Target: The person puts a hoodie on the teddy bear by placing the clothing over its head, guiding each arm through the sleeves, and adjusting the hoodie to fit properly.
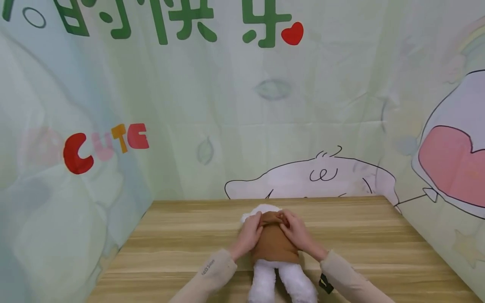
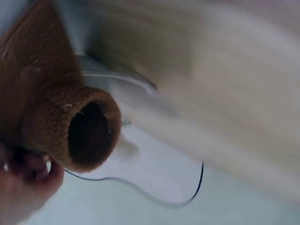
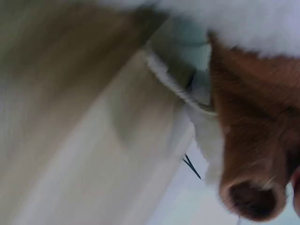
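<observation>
On the table lies a white plush toy (image 1: 282, 277) with its two furry legs toward me. A small brown top (image 1: 274, 244) lies over its body, and a white fluffy part (image 1: 261, 208) shows beyond the collar end. My left hand (image 1: 251, 232) pinches the top's upper left edge, while my right hand (image 1: 297, 230) grips the upper right edge. In the left wrist view, a brown sleeve (image 2: 47, 126) with a round, hollow opening is beside my fingers (image 2: 49, 183). The right wrist view shows the other brown sleeve (image 3: 251, 164) hanging below white fur (image 3: 253, 23).
The wood-grain table (image 1: 182, 235) extends on both sides of the toy. A small black object (image 1: 325, 283) is beside my right forearm. Printed fabric (image 1: 235, 105) with green characters and cartoon drawings hangs behind the table and along its sides.
</observation>
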Demonstrator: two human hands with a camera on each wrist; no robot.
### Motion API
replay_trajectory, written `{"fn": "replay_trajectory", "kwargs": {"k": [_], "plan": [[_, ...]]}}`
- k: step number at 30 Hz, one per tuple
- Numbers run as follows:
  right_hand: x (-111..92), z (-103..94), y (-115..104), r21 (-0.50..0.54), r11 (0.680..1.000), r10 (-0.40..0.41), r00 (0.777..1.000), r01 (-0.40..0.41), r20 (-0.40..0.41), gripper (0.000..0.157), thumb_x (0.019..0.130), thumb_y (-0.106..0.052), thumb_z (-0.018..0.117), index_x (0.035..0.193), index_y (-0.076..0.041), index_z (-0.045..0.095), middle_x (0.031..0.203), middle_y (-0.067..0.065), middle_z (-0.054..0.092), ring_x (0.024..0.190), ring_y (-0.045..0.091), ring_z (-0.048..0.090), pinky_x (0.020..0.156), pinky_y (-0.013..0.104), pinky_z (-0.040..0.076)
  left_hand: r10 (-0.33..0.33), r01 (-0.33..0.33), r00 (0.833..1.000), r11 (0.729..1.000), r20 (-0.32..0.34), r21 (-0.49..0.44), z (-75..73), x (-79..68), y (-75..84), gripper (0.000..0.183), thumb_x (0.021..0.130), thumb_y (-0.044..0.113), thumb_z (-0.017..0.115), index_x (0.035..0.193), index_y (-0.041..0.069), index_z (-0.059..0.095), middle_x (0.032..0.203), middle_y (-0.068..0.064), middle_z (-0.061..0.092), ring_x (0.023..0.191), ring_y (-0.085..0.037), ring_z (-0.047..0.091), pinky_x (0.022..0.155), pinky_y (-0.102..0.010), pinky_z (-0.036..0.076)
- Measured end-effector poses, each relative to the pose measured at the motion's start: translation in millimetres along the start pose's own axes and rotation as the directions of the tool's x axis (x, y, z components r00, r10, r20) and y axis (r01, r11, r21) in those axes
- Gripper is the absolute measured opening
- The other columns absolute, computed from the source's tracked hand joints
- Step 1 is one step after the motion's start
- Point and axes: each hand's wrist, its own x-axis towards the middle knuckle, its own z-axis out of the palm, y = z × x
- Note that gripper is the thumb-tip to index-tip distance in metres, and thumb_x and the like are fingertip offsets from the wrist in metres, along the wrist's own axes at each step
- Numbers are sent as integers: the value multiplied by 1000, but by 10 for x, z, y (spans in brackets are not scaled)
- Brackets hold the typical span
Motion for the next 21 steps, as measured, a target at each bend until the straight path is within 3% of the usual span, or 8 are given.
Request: {"fn": "replay_trajectory", "kwargs": {"k": [2,4,7,9,12,15,18,21], "plan": [[2,-28,14,-156,975,-162,987,159,-9,25,70,10,59,91,-2,57,71,2,45,62,7,42,53,17,38,52,-38,997,968,-51,248,-38,-4,105,17,75,-3,59,82,3,45,64,-7,47,61,-20,48,51,-23,37],[-15,-52,47,-274,918,-295,955,287,12,12,81,4,52,90,-2,55,76,5,44,63,9,41,53,18,37,140,-82,986,872,-85,482,-11,-16,123,15,76,0,58,84,5,47,68,-6,46,62,-19,47,49,-22,36],[-79,-80,85,-396,816,-422,902,422,92,24,95,-5,30,87,-3,52,78,7,42,60,10,37,49,18,34,283,-147,954,727,-98,671,23,-67,131,9,78,4,50,86,9,51,74,-5,47,64,-17,45,45,-20,33],[-125,-87,105,-423,783,-445,886,456,132,30,97,-7,24,86,-4,52,78,7,43,59,10,38,46,18,34,362,-191,928,662,-87,725,55,-108,116,15,78,4,45,89,9,54,81,-7,49,66,-17,47,46,-20,37],[-168,-77,122,-397,837,-351,926,377,140,14,86,1,42,91,-4,55,81,7,47,64,13,43,50,22,40,404,-222,912,630,-70,744,93,-145,109,23,81,2,36,91,7,56,85,-8,51,70,-17,49,54,-21,43],[-185,-54,137,-344,911,-203,974,227,103,29,70,7,60,97,-2,56,85,6,53,73,16,49,60,25,46,413,-211,906,628,-92,749,128,-135,99,27,82,1,30,86,5,56,80,-8,51,71,-18,49,62,-24,45],[-213,-42,135,-351,922,-143,986,165,86,35,64,8,69,96,0,59,85,7,56,77,18,53,63,27,48,438,-196,889,624,-131,757,158,-124,81,23,81,0,32,78,5,54,74,-8,49,66,-18,48,59,-26,43],[-237,-44,114,-379,910,-153,986,168,70,27,65,9,69,88,0,59,77,7,53,70,17,52,59,25,46,460,-187,874,617,-158,764,175,-111,65,17,80,2,37,76,6,53,69,-6,47,60,-17,46,53,-25,40]]}}
